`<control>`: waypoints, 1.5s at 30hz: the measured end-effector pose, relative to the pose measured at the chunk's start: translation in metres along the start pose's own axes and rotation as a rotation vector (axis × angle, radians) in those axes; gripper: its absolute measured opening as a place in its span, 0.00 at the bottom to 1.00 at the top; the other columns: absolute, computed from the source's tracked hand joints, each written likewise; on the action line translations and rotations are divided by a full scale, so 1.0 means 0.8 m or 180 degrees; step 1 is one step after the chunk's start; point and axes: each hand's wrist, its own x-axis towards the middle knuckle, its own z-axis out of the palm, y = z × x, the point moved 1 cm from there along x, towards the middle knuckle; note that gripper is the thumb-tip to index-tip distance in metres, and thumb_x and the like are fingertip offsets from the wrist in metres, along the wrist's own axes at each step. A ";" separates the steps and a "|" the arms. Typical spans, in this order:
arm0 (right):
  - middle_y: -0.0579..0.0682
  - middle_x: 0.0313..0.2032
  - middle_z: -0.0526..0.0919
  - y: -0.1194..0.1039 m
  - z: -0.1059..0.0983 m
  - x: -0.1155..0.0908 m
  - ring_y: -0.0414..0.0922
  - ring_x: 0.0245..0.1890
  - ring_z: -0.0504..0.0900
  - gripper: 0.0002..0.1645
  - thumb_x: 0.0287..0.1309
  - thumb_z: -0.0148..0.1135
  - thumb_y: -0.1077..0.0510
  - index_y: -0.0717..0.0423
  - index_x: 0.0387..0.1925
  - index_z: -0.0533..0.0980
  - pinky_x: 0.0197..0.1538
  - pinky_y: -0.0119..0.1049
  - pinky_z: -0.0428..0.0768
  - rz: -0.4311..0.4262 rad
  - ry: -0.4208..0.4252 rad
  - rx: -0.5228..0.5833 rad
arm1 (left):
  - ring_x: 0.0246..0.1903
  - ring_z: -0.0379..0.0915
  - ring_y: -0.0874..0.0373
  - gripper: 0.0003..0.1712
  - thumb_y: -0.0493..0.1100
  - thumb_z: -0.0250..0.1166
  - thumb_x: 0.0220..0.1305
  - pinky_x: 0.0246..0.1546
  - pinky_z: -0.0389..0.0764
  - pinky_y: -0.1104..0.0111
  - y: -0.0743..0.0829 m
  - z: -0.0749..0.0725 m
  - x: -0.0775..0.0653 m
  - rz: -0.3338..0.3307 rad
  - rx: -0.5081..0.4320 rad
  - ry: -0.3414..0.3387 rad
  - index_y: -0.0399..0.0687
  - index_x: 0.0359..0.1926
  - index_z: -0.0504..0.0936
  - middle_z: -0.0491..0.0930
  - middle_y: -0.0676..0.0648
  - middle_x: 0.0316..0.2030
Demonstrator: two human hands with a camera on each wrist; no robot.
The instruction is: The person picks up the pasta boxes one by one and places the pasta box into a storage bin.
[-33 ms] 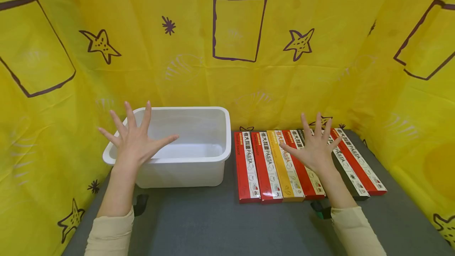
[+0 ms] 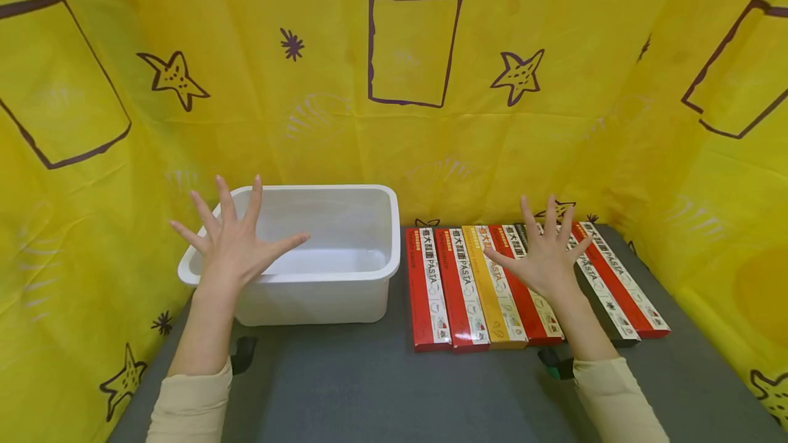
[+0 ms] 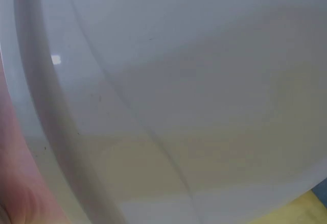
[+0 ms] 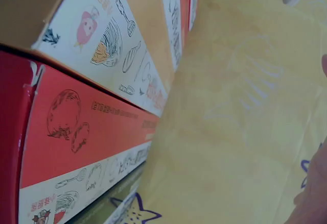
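My left hand [image 2: 237, 248] is held with fingers spread over the left part of a white plastic bin [image 2: 314, 303], and nothing is in its grasp. In the left wrist view the bin's pale wall [image 3: 204, 91] fills most of the picture. Fingers spread as well, my right hand [image 2: 548, 262] hovers above a row of long pasta boxes, also holding nothing. From the left come two red boxes [image 2: 429, 313], a yellow box [image 2: 483, 272] and another red one [image 2: 523, 292]. A dark box [image 2: 606, 310], partly hidden by the hand, lies beside a red box [image 2: 622, 286] at the right end.
The bin and boxes stand side by side on a grey table [image 2: 382, 388]. A yellow cloth [image 2: 418, 142] with dark drawn stars and frames hangs behind and along both sides. Small dark pieces [image 2: 243, 354] show beside each wrist.
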 end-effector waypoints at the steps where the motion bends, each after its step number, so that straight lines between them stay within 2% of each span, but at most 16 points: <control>1: 0.51 0.74 0.18 0.000 0.000 0.000 0.59 0.69 0.12 0.69 0.44 0.56 0.17 0.31 0.76 0.30 0.54 0.79 0.21 -0.0004 -0.0002 0.0026 | 0.61 -0.08 0.43 0.67 0.85 0.54 0.46 0.46 0.02 0.35 0.000 0.000 0.000 0.0005 -0.0008 0.0002 0.69 0.75 0.28 0.06 0.47 0.69; 5: 0.51 0.74 0.18 0.001 0.004 -0.003 0.58 0.70 0.13 0.68 0.45 0.56 0.18 0.31 0.76 0.30 0.53 0.79 0.21 -0.0029 -0.0036 0.0073 | 0.62 -0.08 0.43 0.67 0.85 0.54 0.46 0.46 0.02 0.36 -0.001 0.001 -0.001 0.0004 -0.0028 -0.0016 0.68 0.76 0.28 0.07 0.47 0.70; 10: 0.51 0.74 0.19 0.004 0.008 -0.008 0.60 0.71 0.16 0.68 0.45 0.58 0.20 0.32 0.76 0.32 0.53 0.82 0.27 -0.0051 -0.0070 0.0105 | 0.63 -0.06 0.42 0.67 0.85 0.54 0.46 0.48 0.02 0.36 -0.004 0.002 -0.003 -0.0013 -0.0039 -0.0053 0.68 0.76 0.28 0.08 0.46 0.70; 14: 0.51 0.75 0.20 0.009 0.006 -0.012 0.60 0.72 0.18 0.68 0.46 0.60 0.22 0.33 0.77 0.33 0.55 0.81 0.28 -0.0044 -0.0056 0.0211 | 0.66 -0.01 0.40 0.67 0.84 0.54 0.47 0.51 0.06 0.35 -0.008 0.000 -0.002 0.0028 -0.0084 -0.0026 0.65 0.76 0.29 0.12 0.45 0.72; 17: 0.52 0.76 0.23 0.015 0.005 -0.015 0.61 0.73 0.22 0.68 0.47 0.62 0.23 0.35 0.77 0.35 0.57 0.79 0.29 -0.0020 0.0001 0.0339 | 0.69 0.06 0.37 0.67 0.82 0.56 0.48 0.55 0.12 0.32 -0.013 -0.002 0.000 0.0051 -0.0177 0.0003 0.63 0.77 0.30 0.15 0.43 0.73; 23: 0.59 0.76 0.32 0.036 0.003 -0.019 0.66 0.73 0.32 0.68 0.48 0.68 0.30 0.42 0.78 0.38 0.61 0.78 0.39 -0.0012 0.0161 0.0697 | 0.73 0.26 0.33 0.64 0.74 0.61 0.54 0.62 0.34 0.30 -0.027 -0.009 0.006 0.0024 -0.0634 0.0146 0.58 0.78 0.34 0.28 0.39 0.76; 26: 0.61 0.76 0.35 0.048 -0.001 -0.023 0.68 0.72 0.35 0.67 0.49 0.70 0.35 0.46 0.78 0.40 0.59 0.79 0.43 0.0014 0.0165 0.0926 | 0.72 0.38 0.34 0.58 0.65 0.65 0.58 0.65 0.43 0.34 -0.036 -0.013 0.007 -0.0015 -0.1014 0.0342 0.51 0.78 0.43 0.40 0.37 0.76; 30: 0.64 0.75 0.37 0.066 -0.006 -0.031 0.70 0.72 0.36 0.64 0.52 0.69 0.39 0.52 0.77 0.41 0.60 0.78 0.42 0.0083 0.0144 0.1099 | 0.69 0.52 0.35 0.45 0.51 0.67 0.61 0.65 0.54 0.40 -0.051 -0.018 0.006 -0.0093 -0.1493 0.0625 0.43 0.74 0.59 0.58 0.35 0.71; 32: 0.66 0.75 0.38 0.077 -0.008 -0.037 0.71 0.71 0.36 0.62 0.54 0.68 0.39 0.54 0.77 0.42 0.60 0.78 0.40 0.0125 0.0145 0.1135 | 0.66 0.57 0.34 0.40 0.48 0.67 0.62 0.63 0.58 0.40 -0.058 -0.020 0.005 -0.0136 -0.1629 0.0664 0.40 0.71 0.64 0.63 0.34 0.68; 39: 0.73 0.72 0.43 0.119 -0.007 -0.053 0.76 0.69 0.41 0.59 0.56 0.68 0.43 0.62 0.75 0.46 0.62 0.76 0.37 0.0075 0.0197 0.1004 | 0.61 0.63 0.34 0.36 0.53 0.62 0.67 0.55 0.66 0.40 -0.082 -0.019 0.009 -0.0385 -0.1683 0.0407 0.39 0.69 0.67 0.68 0.33 0.65; 45: 0.76 0.70 0.46 0.148 -0.010 -0.062 0.77 0.67 0.43 0.57 0.57 0.66 0.43 0.66 0.74 0.48 0.63 0.74 0.40 0.0127 0.0133 0.0826 | 0.62 0.62 0.32 0.38 0.56 0.59 0.68 0.55 0.66 0.39 -0.093 -0.014 0.011 -0.0504 -0.1663 0.0181 0.38 0.70 0.64 0.65 0.32 0.66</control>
